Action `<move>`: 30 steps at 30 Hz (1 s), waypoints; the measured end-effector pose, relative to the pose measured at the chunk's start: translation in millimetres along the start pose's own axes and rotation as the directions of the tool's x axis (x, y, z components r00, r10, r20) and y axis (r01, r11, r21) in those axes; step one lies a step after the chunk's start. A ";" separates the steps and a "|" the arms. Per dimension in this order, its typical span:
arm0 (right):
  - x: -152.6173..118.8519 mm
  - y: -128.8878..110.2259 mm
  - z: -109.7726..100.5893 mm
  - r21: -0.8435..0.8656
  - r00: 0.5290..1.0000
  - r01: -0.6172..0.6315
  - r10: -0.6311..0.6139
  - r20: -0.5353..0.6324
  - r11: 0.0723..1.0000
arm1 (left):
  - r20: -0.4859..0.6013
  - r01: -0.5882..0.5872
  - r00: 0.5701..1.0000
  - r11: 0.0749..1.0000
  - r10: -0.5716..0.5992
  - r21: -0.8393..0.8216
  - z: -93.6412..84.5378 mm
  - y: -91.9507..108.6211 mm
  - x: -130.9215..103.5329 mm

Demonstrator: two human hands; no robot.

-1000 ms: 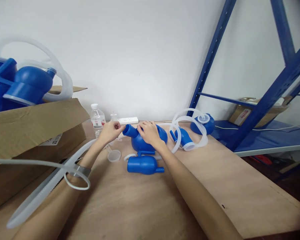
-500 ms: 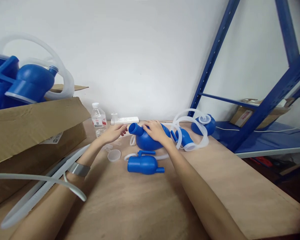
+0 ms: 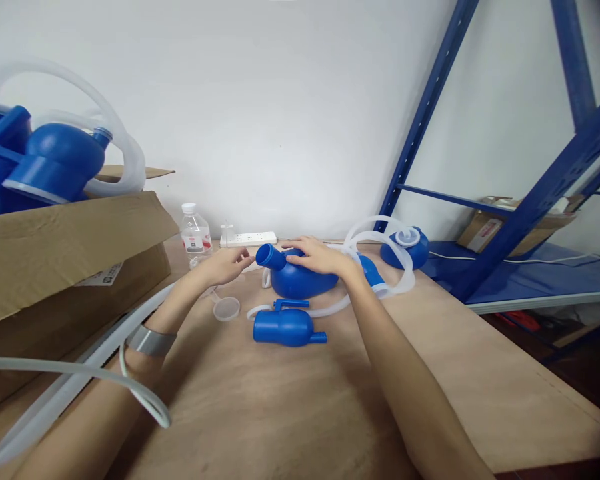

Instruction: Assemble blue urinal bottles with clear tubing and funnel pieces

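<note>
A large blue plastic urinal bottle [image 3: 303,283] lies on the table, its round mouth tilted up to the left. My right hand [image 3: 316,256] rests over its top with fingers stretched toward the neck, touching but not wrapped around it. Just left of the mouth is my left hand [image 3: 227,265], fingers loosely bent and apart, holding nothing. Nearer to me, a smaller blue urinal bottle [image 3: 284,327] with a handle lies on its side. A clear round cap [image 3: 227,309] with a strap sits below my left hand.
At left stands a cardboard box [image 3: 65,253] full of blue bottles and hoses, one pale hose [image 3: 87,363] crossing my left forearm. Behind are a water bottle [image 3: 195,230] and a power strip [image 3: 250,239]. Right are a coiled tube [image 3: 407,273], another blue bottle [image 3: 420,253] and a blue shelf [image 3: 510,280].
My right hand has shifted slightly and its fingers have straightened toward the bottle's neck. My left hand stays beside the mouth. The view has moved a little.
</note>
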State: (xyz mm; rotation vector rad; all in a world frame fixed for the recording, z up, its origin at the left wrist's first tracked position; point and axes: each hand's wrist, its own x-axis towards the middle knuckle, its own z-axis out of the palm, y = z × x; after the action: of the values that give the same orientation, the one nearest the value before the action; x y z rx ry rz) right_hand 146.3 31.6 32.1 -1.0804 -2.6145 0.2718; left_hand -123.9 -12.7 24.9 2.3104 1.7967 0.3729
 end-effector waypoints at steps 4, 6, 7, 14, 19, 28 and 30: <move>-20.2 -15.8 -27.9 0.001 0.976 -0.120 0.117 0.185 0.993 | 0.122 0.205 0.958 0.918 -0.259 0.341 -15.4 5.0 -17.4; -32.5 -31.9 -29.9 0.081 0.970 -0.048 0.028 0.241 0.996 | 0.198 0.246 0.919 0.888 -0.342 0.389 -24.1 12.0 -28.2; -38.6 -41.1 -25.5 0.115 0.963 -0.017 -0.015 0.269 0.993 | 0.225 0.261 0.903 0.884 -0.365 0.389 -28.1 15.9 -32.9; -76.0 -71.1 47.2 -0.050 0.944 0.060 -0.040 0.329 0.997 | 0.271 0.229 0.907 0.919 -0.321 0.322 -40.9 28.8 -43.9; -99.9 -51.3 45.4 0.031 0.975 0.152 -0.155 0.162 0.988 | 0.096 0.096 0.986 0.936 -0.136 0.338 -49.7 37.1 -49.6; -110.1 -17.4 30.3 0.694 0.883 0.155 0.217 -0.417 0.703 | -0.320 0.003 0.944 0.970 0.078 0.244 -61.5 70.2 -65.1; -112.8 -8.5 26.7 0.788 0.900 0.133 0.260 -0.351 0.601 | -0.353 -0.013 0.931 0.972 0.097 0.233 -59.6 72.2 -64.6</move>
State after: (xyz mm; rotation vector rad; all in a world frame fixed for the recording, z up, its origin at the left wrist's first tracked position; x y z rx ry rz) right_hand 207.5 -56.4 -13.1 -0.7608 -1.6969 0.9920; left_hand -91.1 -93.3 98.1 2.5908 2.0355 0.6761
